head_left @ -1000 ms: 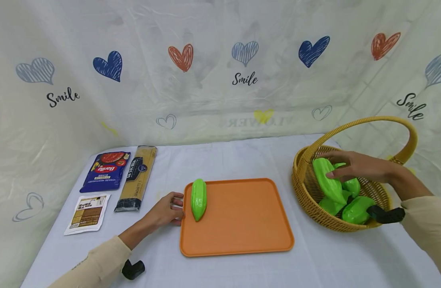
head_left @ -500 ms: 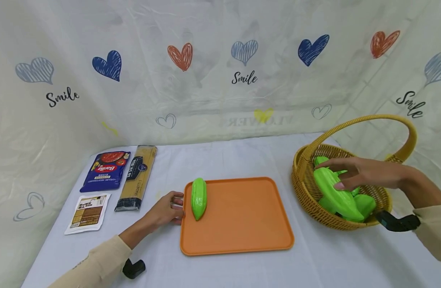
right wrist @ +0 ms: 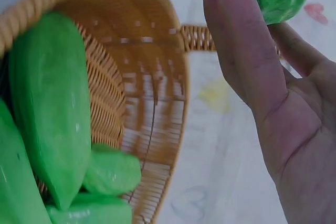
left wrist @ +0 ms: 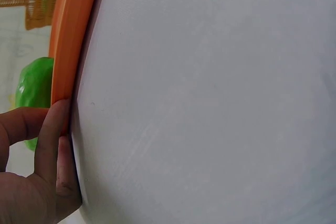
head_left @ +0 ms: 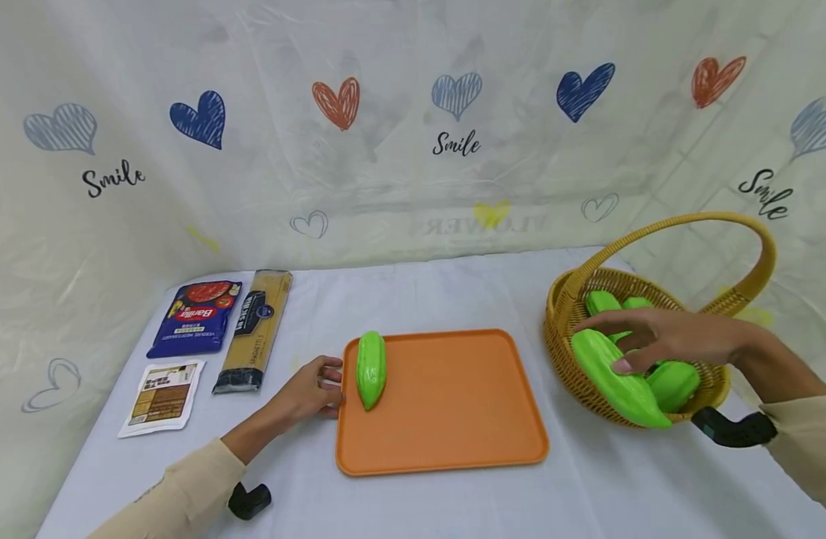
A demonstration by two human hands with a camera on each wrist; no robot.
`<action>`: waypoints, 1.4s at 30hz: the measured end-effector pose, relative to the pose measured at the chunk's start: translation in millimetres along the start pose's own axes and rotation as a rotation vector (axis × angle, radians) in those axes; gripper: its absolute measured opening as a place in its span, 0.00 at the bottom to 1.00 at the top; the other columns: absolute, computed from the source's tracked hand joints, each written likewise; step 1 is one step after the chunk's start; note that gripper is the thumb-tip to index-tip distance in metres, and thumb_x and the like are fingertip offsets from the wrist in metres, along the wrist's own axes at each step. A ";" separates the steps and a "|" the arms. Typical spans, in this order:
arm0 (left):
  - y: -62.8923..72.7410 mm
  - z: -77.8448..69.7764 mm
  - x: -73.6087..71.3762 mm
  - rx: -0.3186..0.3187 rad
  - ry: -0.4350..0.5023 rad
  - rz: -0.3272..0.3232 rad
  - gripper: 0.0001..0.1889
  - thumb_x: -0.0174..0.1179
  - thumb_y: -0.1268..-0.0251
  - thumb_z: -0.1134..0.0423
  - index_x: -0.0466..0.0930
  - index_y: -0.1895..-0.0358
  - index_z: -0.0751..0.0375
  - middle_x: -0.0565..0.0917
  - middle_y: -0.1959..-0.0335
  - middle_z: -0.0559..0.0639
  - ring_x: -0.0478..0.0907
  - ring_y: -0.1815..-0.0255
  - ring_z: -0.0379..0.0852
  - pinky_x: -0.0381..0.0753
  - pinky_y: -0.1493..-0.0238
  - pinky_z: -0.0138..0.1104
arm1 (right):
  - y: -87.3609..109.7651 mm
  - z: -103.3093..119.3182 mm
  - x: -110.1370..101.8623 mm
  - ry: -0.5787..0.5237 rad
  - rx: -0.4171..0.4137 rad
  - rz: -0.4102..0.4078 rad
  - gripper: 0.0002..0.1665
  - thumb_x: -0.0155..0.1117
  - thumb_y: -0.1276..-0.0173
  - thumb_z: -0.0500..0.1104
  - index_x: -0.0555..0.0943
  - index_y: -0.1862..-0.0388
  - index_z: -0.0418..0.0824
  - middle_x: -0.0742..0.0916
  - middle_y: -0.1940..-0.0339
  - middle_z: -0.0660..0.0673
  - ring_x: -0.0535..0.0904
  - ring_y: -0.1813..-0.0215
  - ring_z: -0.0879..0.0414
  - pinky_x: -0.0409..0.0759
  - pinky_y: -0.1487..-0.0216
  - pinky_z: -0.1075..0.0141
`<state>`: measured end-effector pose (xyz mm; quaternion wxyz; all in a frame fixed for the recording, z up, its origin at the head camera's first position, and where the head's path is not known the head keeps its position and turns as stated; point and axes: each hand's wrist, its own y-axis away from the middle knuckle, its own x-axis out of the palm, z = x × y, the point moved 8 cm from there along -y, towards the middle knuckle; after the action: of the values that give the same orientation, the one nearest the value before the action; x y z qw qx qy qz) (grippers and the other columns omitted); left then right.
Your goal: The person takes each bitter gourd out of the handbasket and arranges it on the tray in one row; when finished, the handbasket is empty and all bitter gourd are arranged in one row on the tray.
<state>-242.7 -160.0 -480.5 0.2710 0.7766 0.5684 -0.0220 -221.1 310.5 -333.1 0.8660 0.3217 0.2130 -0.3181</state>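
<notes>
I'm looking at a table under a pale grey-white cloth. Behind it hangs a creased translucent curtain printed with hearts and "Smile". Soft, even light.

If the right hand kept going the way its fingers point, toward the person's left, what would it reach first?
Probably the orange tray. The right hand holds a green gourd over the basket's near rim, fingers pointing leftward. Only bare cloth lies between, though the hand's height is hard to judge.

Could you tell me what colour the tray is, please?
The tray is plain orange, clearest in the head view.
</notes>
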 end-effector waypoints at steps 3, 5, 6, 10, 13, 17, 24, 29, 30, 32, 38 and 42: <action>1.0 -0.4 0.3 -0.002 -0.001 0.006 0.35 0.65 0.42 0.71 0.64 0.29 0.62 0.74 0.42 0.60 0.80 0.49 0.51 0.90 0.60 0.39 | -5.2 7.8 11.6 0.002 -0.018 0.039 0.37 0.62 0.28 0.44 0.64 0.23 0.53 0.64 0.21 0.37 0.64 0.24 0.45 0.79 0.43 0.70; 1.2 -0.6 0.0 -0.001 -0.001 0.007 0.35 0.65 0.42 0.71 0.64 0.29 0.62 0.74 0.42 0.60 0.80 0.48 0.51 0.90 0.60 0.39 | -8.8 14.1 19.1 0.000 -0.026 0.065 0.36 0.63 0.28 0.44 0.65 0.23 0.53 0.64 0.21 0.37 0.62 0.25 0.33 0.80 0.43 0.69; 1.2 -0.7 -0.2 0.000 -0.001 0.008 0.36 0.65 0.42 0.71 0.64 0.29 0.62 0.74 0.42 0.60 0.80 0.48 0.51 0.90 0.59 0.39 | -10.6 17.3 22.5 0.003 -0.032 0.078 0.36 0.63 0.28 0.44 0.65 0.23 0.53 0.65 0.22 0.37 0.63 0.25 0.34 0.80 0.43 0.69; 0.5 -0.4 -0.9 -0.003 -0.002 0.011 0.36 0.65 0.42 0.70 0.64 0.29 0.62 0.74 0.41 0.60 0.79 0.47 0.51 0.90 0.59 0.39 | -17.3 27.5 33.8 0.008 -0.041 0.113 0.35 0.64 0.28 0.44 0.66 0.24 0.56 0.66 0.23 0.39 0.69 0.28 0.48 0.80 0.42 0.67; -0.1 -0.7 -1.1 -0.002 -0.001 0.013 0.35 0.64 0.42 0.70 0.64 0.29 0.62 0.74 0.41 0.60 0.79 0.47 0.51 0.90 0.59 0.39 | -22.2 33.3 41.6 0.005 -0.040 0.126 0.35 0.64 0.29 0.45 0.66 0.25 0.56 0.66 0.23 0.40 0.70 0.30 0.48 0.81 0.43 0.66; -1.0 -0.7 -1.8 -0.002 0.003 0.010 0.35 0.65 0.41 0.70 0.64 0.29 0.62 0.74 0.41 0.60 0.79 0.48 0.51 0.90 0.59 0.39 | -31.2 42.4 48.9 0.025 -0.058 0.105 0.35 0.65 0.29 0.47 0.67 0.25 0.55 0.69 0.24 0.43 0.69 0.29 0.43 0.80 0.43 0.65; -1.7 1.1 -2.7 -0.006 0.013 0.009 0.35 0.65 0.41 0.71 0.64 0.29 0.62 0.74 0.41 0.60 0.79 0.49 0.51 0.90 0.59 0.39 | -51.7 53.2 58.4 0.061 -0.135 0.019 0.35 0.65 0.29 0.51 0.66 0.25 0.57 0.74 0.28 0.46 0.72 0.33 0.42 0.80 0.42 0.52; -3.7 1.9 -2.7 -0.011 0.016 0.003 0.35 0.64 0.42 0.72 0.64 0.29 0.62 0.74 0.42 0.60 0.79 0.49 0.51 0.90 0.59 0.38 | -66.9 54.5 65.1 -0.012 -0.169 -0.008 0.37 0.65 0.29 0.50 0.64 0.24 0.60 0.71 0.25 0.48 0.69 0.28 0.41 0.79 0.36 0.58; -4.1 2.0 -2.7 -0.012 0.014 0.001 0.35 0.65 0.42 0.72 0.65 0.29 0.62 0.74 0.42 0.59 0.80 0.50 0.50 0.90 0.59 0.38 | -69.9 55.2 66.6 -0.029 -0.177 -0.008 0.37 0.65 0.29 0.49 0.64 0.24 0.60 0.70 0.24 0.49 0.68 0.27 0.41 0.78 0.35 0.59; -5.3 2.2 -2.3 -0.017 0.016 -0.003 0.35 0.65 0.42 0.72 0.65 0.29 0.62 0.74 0.43 0.59 0.80 0.50 0.50 0.90 0.59 0.38 | -76.2 56.3 70.0 -0.052 -0.186 -0.006 0.36 0.65 0.28 0.49 0.64 0.24 0.62 0.69 0.24 0.49 0.67 0.26 0.42 0.78 0.34 0.60; -6.5 2.6 -1.9 -0.017 0.022 -0.006 0.35 0.66 0.43 0.73 0.65 0.29 0.61 0.74 0.44 0.59 0.80 0.52 0.50 0.90 0.60 0.38 | -95.9 61.3 80.9 -0.096 -0.198 0.013 0.36 0.62 0.26 0.48 0.63 0.23 0.61 0.68 0.23 0.46 0.72 0.31 0.42 0.78 0.37 0.53; -5.5 2.9 -4.1 -0.017 0.019 -0.013 0.35 0.66 0.43 0.73 0.66 0.30 0.61 0.74 0.44 0.58 0.79 0.52 0.50 0.90 0.61 0.37 | -108.4 64.7 85.6 -0.130 -0.191 0.012 0.36 0.62 0.26 0.49 0.63 0.23 0.61 0.67 0.23 0.46 0.71 0.30 0.41 0.77 0.37 0.52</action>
<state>-248.2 -163.7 -483.8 0.2720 0.7706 0.5762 -0.0115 -224.4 166.2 -382.5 0.9066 0.2177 0.1836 -0.3115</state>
